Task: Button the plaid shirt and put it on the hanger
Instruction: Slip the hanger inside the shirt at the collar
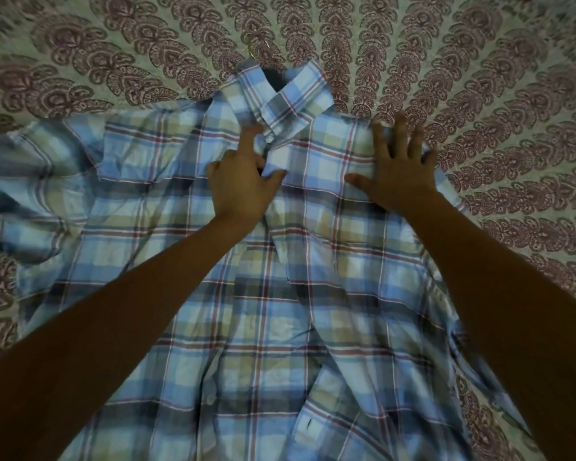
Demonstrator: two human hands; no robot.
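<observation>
A blue, cream and red plaid shirt (263, 311) lies front-up and spread out on the bed, its collar (286, 94) at the far end. My left hand (243, 181) pinches the shirt's front edge just below the collar, index finger stretched toward the collar. My right hand (396, 168) lies flat with spread fingers on the shirt's right shoulder. A thin hook-like wire (254, 49), possibly the hanger, pokes out above the collar; the rest of it is hidden. A white button (211, 399) shows low on the placket.
The shirt rests on a bedsheet (479, 78) with a pale ground and a maroon paisley mandala print, which fills the view around it. The left sleeve (30, 181) spreads toward the left edge.
</observation>
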